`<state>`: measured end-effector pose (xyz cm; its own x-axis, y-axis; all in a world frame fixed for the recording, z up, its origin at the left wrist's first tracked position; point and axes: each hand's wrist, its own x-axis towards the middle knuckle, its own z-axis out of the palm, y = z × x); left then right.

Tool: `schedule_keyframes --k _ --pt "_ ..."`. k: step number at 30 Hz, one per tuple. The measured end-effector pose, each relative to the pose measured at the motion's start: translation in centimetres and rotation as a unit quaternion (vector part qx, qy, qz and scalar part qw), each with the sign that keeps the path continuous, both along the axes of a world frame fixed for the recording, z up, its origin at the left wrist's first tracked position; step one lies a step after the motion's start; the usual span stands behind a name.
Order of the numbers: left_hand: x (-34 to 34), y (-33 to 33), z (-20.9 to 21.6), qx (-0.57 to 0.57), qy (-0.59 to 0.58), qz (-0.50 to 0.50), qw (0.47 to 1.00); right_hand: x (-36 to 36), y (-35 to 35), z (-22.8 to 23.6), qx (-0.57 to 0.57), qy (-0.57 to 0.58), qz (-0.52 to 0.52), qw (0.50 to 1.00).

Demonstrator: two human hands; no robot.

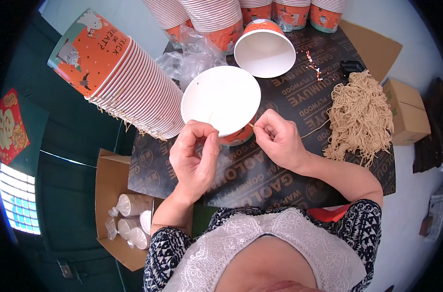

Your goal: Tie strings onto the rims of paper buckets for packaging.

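Note:
My left hand (194, 153) grips the near rim of an orange paper cup (221, 100) with a white inside, tilted so its mouth faces me. A small hole shows in the cup's wall near the rim. My right hand (280, 141) pinches a thin tan string (315, 129) against the cup's right side. The string trails right toward a bundle of tan strings (360, 117) lying on the dark board (280, 175).
A long stack of orange cups (119, 73) lies on its side at the left. Another cup (265, 48) lies behind, with more stacks (289, 12) and clear plastic wrap (192, 58). A cardboard box (119, 214) of wrapped cups sits lower left, a small carton (406, 114) at right.

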<state>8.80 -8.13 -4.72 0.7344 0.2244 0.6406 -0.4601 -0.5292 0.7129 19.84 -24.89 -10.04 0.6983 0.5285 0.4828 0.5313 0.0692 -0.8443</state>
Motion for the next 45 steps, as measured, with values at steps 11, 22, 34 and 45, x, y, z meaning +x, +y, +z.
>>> schedule_keyframes --k 11,22,34,45 --pt "0.8 0.9 1.2 0.065 0.016 0.036 0.997 0.3 0.6 -0.1 0.003 -0.015 -0.003 1.0" --pt "7.2 3.4 3.5 0.226 0.28 -0.216 0.908 0.3 1.0 -0.1 0.009 -0.012 -0.013 1.0" --pt "7.6 2.5 3.5 0.214 0.326 -0.171 0.905 1.1 -0.3 1.0 0.002 -0.006 -0.025 1.0" --pt "6.4 0.9 3.1 -0.021 0.312 -0.161 0.936 2.0 -0.5 1.2 -0.019 -0.165 -0.037 0.985"
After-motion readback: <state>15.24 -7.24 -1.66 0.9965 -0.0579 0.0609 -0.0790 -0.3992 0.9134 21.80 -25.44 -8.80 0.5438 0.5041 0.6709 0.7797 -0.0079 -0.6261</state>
